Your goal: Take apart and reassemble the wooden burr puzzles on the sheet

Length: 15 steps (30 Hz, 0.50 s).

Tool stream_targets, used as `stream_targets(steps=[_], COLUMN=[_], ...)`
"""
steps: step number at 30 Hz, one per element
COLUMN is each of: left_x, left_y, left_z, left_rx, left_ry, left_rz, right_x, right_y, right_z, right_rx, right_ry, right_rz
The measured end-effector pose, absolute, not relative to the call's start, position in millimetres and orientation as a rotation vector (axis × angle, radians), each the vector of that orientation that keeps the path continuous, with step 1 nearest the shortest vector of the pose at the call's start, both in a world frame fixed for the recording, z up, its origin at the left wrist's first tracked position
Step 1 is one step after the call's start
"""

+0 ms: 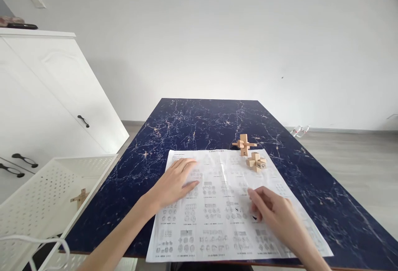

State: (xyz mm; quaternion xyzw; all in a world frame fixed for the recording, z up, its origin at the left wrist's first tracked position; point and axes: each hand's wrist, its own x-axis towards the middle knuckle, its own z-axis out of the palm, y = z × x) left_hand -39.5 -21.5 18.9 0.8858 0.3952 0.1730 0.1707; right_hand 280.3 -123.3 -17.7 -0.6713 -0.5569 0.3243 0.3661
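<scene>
A large white instruction sheet (217,204), printed with rows of small diagrams, lies creased on the table in front of me. My left hand (175,181) rests flat on its left part, fingers stretched out and holding nothing. Over the right part, my right hand (270,208) is closed, its fingers curled in and the thumb against them; I see nothing in it. Beyond that hand, a wooden burr puzzle (256,162) of short blocks sits on the sheet. Just behind it, at the sheet's far edge, stands a wooden cross-shaped puzzle (244,144) with a "2" on it.
The dark blue marbled table (199,125) reaches toward a pale wall. At the left, a white perforated basket (46,188) holds another wooden cross puzzle (80,198), and a white cable (40,238) hangs over it. A white cabinet (59,76) stands behind.
</scene>
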Motion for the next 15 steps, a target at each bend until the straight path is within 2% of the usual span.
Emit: stream_targets(steps=[5, 10, 15], left_x=[-65, -86, -86], left_y=[-62, -102, -115], left_z=[10, -8, -12], left_rx=[2.435, 2.329, 2.187], left_ry=[1.347, 1.553, 1.682], left_rz=[0.487, 0.695, 0.711], right_x=[263, 265, 262], right_y=[-142, -147, -150], right_z=[-18, -24, -24], right_rx=[-1.680, -1.659, -1.638], right_ry=[-1.491, -1.551, -1.554], right_rz=[0.758, 0.673, 0.676])
